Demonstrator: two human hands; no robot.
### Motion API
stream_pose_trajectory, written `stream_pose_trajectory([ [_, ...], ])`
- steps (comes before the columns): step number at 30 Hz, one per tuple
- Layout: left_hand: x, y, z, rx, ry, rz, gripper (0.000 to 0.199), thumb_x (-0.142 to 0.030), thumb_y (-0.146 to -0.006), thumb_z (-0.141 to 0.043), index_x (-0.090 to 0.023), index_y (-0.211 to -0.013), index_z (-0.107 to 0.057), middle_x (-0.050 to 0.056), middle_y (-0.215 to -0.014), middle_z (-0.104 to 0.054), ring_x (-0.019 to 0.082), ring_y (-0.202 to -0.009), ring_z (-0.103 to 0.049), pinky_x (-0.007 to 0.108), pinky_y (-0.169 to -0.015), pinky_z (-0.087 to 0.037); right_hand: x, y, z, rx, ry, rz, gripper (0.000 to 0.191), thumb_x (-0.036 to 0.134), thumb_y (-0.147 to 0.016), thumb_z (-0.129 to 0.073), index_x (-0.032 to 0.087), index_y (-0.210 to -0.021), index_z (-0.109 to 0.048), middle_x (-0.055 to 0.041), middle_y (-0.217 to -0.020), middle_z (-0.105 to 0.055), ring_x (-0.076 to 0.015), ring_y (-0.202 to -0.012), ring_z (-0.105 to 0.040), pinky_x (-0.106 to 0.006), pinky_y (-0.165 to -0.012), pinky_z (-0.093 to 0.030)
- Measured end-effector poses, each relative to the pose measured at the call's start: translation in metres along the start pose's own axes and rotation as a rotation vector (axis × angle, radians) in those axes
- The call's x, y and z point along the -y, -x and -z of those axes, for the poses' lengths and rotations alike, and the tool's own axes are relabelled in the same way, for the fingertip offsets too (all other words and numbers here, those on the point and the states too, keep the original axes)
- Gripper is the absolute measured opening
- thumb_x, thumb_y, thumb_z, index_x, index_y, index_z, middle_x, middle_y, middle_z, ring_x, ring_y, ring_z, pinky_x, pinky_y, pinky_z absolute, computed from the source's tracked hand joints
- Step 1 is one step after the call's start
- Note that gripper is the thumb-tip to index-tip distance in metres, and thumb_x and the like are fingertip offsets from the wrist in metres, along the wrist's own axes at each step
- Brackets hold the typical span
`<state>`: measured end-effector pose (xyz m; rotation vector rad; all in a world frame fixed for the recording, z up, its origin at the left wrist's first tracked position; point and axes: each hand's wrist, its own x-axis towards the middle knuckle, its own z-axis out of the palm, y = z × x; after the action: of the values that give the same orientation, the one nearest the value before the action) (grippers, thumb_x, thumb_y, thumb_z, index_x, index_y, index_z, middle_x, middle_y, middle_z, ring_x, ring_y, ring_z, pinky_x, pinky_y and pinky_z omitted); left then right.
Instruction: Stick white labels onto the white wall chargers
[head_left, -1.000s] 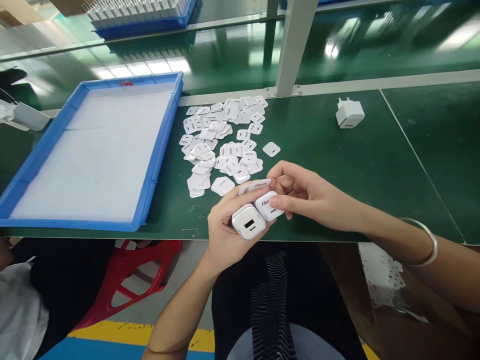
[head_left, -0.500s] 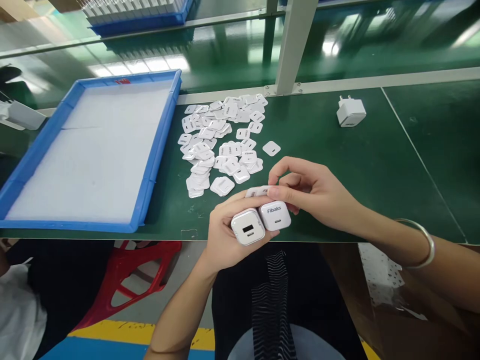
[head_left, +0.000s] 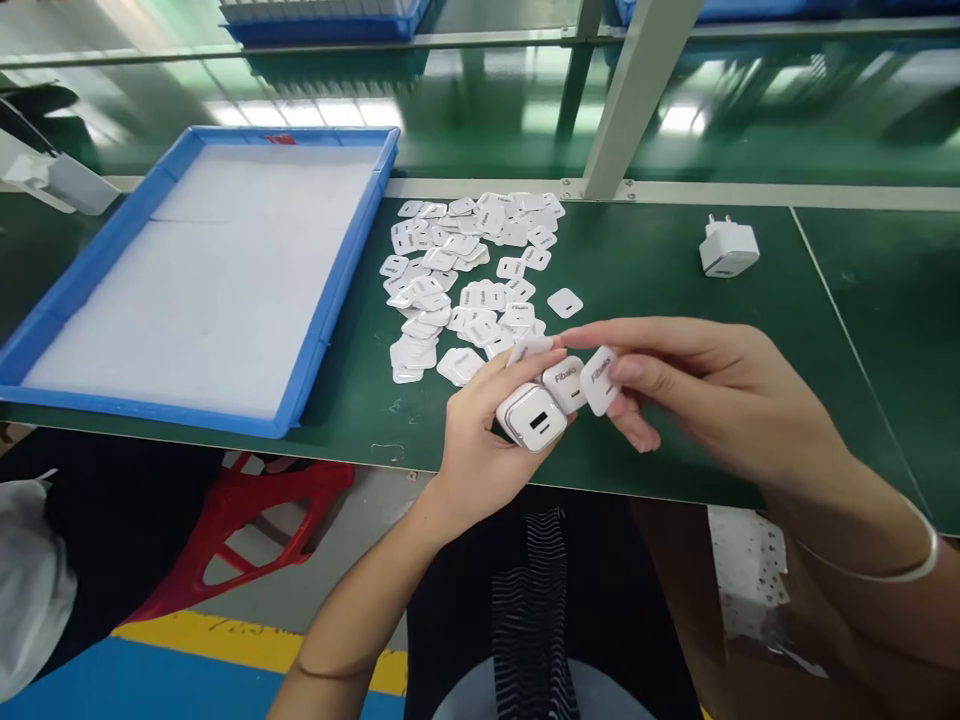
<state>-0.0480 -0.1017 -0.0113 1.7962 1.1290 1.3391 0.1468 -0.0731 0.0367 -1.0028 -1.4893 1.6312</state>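
Two white wall chargers are gripped side by side in my left hand. The nearer charger faces me with a dark wide port and a small slot. Behind it the other charger carries the "Fibaks" print. A thin white cover plate is tucked at the top of my left fingers. Between thumb and fingers my right hand pinches another "Fibaks" cover plate, tilted right beside the second charger. Loose cover plates are heaped on the green table beyond my hands.
On the left lies a blue tray with a white lining. A single white charger stands at the right, prongs up. Behind the table rises a grey metal post. A red stool and a person's dark-clothed leg are at lower left.
My right hand has drawn a cover plate away from the left fingers and lowered it beside the second charger. The view has shifted, and the chargers are turned slightly.
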Motion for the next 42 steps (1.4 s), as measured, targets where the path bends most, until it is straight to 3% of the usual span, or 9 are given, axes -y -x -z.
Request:
stream_pose_trajectory([
  [3,0.003,-0.002,-0.004,-0.044,-0.064,-0.048,0.043,-0.011,-0.081,-0.076,-0.021,-0.122,-0.069,0.008,-0.126,-0.071,0.023,-0.113,-0.069,0.037,-0.097,-0.060,0.001,0.004,-0.005,0.003,0.052,-0.017,0.027,0.025,-0.099,-0.065,0.024,-0.126,-0.069,0.0028,-0.062,-0.064,-0.0120,-0.055,-0.064,-0.025,-0.056,-0.056],
  [7,0.007,-0.002,-0.007,-0.054,-0.104,-0.093,0.041,-0.012,-0.082,-0.074,-0.018,-0.123,-0.068,0.011,-0.130,-0.069,0.024,-0.119,-0.067,0.038,-0.100,-0.059,-0.002,0.006,-0.014,-0.042,-0.064,-0.058,0.014,0.025,-0.089,-0.078,0.018,-0.097,-0.069,0.0010,-0.068,-0.072,-0.0117,-0.052,-0.067,-0.019,-0.051,-0.058],
  [10,0.008,-0.001,-0.007,-0.043,-0.120,-0.109,0.040,-0.014,-0.084,-0.073,-0.017,-0.123,-0.067,0.012,-0.132,-0.068,0.024,-0.122,-0.066,0.038,-0.101,-0.059,-0.003,0.005,-0.019,-0.070,-0.098,-0.066,0.021,0.024,-0.083,-0.084,0.017,-0.084,-0.064,0.0011,-0.064,-0.071,-0.0105,-0.047,-0.066,-0.016,-0.046,-0.056],
  [27,0.008,-0.001,-0.008,-0.036,-0.154,-0.132,0.040,-0.014,-0.084,-0.074,-0.018,-0.124,-0.067,0.011,-0.133,-0.068,0.024,-0.123,-0.066,0.039,-0.105,-0.058,-0.008,0.001,-0.023,-0.079,-0.034,0.008,0.021,0.019,-0.082,-0.084,0.016,-0.082,-0.062,0.0027,-0.064,-0.069,-0.0076,-0.046,-0.063,-0.012,-0.045,-0.054],
  [35,0.008,-0.001,-0.007,-0.012,-0.152,-0.140,0.040,-0.015,-0.086,-0.073,-0.020,-0.125,-0.066,0.009,-0.133,-0.067,0.024,-0.123,-0.066,0.040,-0.103,-0.059,-0.009,0.002,-0.021,-0.075,-0.104,-0.057,0.035,0.022,-0.081,-0.085,0.020,-0.084,-0.050,0.0042,-0.062,-0.069,-0.0093,-0.044,-0.063,-0.014,-0.042,-0.053],
  [42,0.008,-0.001,-0.007,-0.010,-0.130,-0.178,0.042,-0.007,-0.083,-0.073,-0.015,-0.124,-0.066,0.013,-0.132,-0.067,0.024,-0.124,-0.065,0.039,-0.104,-0.058,-0.008,0.001,-0.020,-0.059,-0.122,-0.090,0.036,0.023,-0.081,-0.086,0.019,-0.083,-0.050,0.0036,-0.061,-0.068,-0.0093,-0.043,-0.062,-0.014,-0.041,-0.052],
])
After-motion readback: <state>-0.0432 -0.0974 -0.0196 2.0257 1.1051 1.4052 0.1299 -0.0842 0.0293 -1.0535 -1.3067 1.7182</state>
